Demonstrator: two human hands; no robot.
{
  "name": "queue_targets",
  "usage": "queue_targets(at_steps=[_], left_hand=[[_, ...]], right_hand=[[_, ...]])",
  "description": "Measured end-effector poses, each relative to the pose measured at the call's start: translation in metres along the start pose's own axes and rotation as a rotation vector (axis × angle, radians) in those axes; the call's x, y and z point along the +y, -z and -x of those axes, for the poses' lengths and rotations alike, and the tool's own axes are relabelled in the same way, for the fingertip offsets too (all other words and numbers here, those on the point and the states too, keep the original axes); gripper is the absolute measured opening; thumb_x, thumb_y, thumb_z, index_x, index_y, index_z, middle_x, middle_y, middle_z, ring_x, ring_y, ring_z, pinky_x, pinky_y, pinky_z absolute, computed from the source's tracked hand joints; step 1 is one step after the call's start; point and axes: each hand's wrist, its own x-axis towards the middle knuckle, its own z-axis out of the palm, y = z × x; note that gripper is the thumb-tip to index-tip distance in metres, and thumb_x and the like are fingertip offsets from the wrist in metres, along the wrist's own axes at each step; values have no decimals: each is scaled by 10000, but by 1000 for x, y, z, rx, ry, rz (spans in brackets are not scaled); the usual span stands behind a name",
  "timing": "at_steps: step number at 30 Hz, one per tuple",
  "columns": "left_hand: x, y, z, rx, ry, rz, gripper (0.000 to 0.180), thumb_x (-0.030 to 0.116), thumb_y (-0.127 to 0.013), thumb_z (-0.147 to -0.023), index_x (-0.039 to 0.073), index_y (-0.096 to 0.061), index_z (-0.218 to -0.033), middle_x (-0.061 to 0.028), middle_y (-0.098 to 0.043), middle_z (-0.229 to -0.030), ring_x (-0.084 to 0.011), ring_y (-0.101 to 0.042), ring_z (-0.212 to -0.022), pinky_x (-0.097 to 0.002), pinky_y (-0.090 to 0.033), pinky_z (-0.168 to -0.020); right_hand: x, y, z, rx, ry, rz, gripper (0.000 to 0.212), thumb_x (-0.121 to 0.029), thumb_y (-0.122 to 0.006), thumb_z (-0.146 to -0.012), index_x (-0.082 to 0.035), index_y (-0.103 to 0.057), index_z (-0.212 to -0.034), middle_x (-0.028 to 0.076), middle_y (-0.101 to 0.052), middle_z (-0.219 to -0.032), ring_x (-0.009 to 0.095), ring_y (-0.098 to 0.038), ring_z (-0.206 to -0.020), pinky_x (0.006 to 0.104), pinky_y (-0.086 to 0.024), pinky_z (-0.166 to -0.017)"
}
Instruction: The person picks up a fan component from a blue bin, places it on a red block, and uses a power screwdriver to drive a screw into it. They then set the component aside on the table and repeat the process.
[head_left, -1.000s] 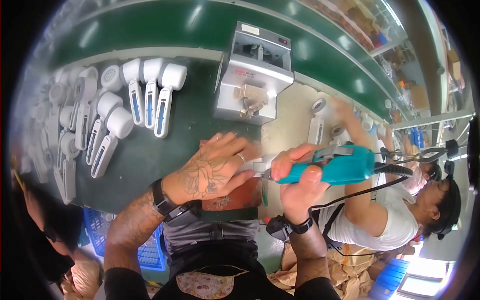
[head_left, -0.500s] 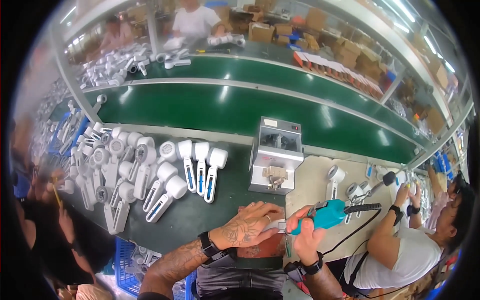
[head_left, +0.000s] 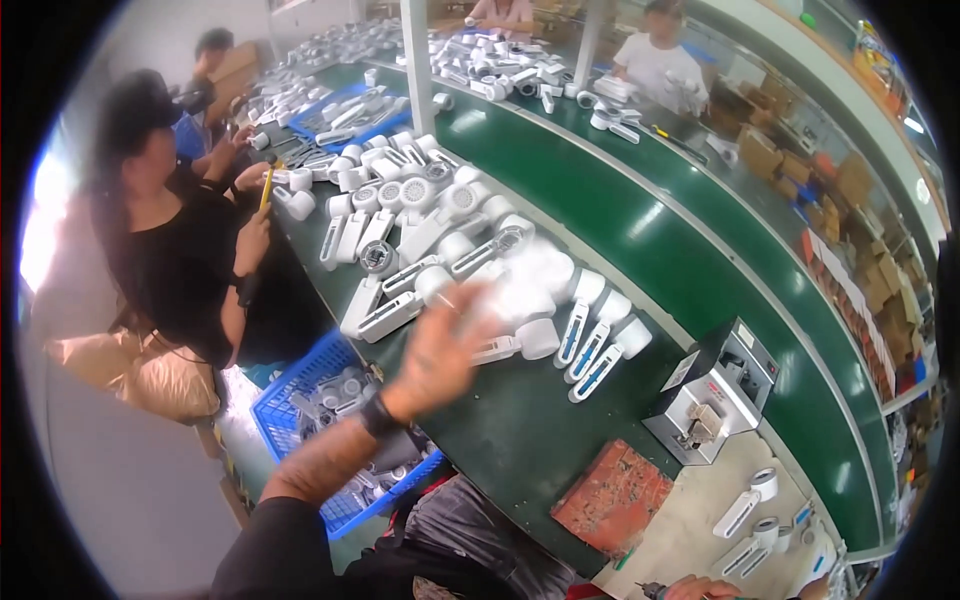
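My left hand (head_left: 445, 340) reaches over the pile of white handheld units with round heads, some grilled (head_left: 460, 198). Its fingers are smeared by motion. A blurred white unit (head_left: 535, 280) shows just beyond the fingertips; whether I grip it cannot be made out. At the bottom edge, my right hand (head_left: 703, 588) is mostly cut off, its fingers curled round an electric screwdriver, of which only the dark tip (head_left: 655, 590) shows. Between the hands lies a worn red work pad (head_left: 612, 497), bare. Three units with blue strips in their handles (head_left: 597, 362) lie in a row right of the pile.
A grey metal box machine (head_left: 705, 415) stands right of the row. More units (head_left: 740, 510) lie on the beige mat. A blue basket (head_left: 290, 400) of parts sits below the bench. At left a person in black holds a yellow tool (head_left: 266, 188). A green conveyor (head_left: 640, 215) runs behind.
The view has swung left. My left hand has left the red pad and moved to the pile. My right hand, with the teal screwdriver, has dropped almost out of view.
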Motion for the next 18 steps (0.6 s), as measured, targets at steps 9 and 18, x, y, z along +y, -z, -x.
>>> queue_targets(at_steps=[9,18], left_hand=[[-168,101,-205,519,193,-129,593,338,-659,-884,-66,-514,-1293,-263,-596,-1231,-362,-564,-1169,-403,-426,-1017],[54,-54,-100,40,-617,-145,378,203,-668,-913,43,-596,-1248,-171,-531,-1342,-322,-479,-1263,-414,-375,-1065]], right_hand=[[9,0,0,-175,-108,-138,594,-614,-572,-882,-33,-566,-1006,84,-487,-611,199,-441,-509,305,-368,-493],[7,27,0,-101,-170,39,655,-658,-581,-877,-18,-465,-952,46,-463,-583,161,-460,-471,306,-379,-421]])
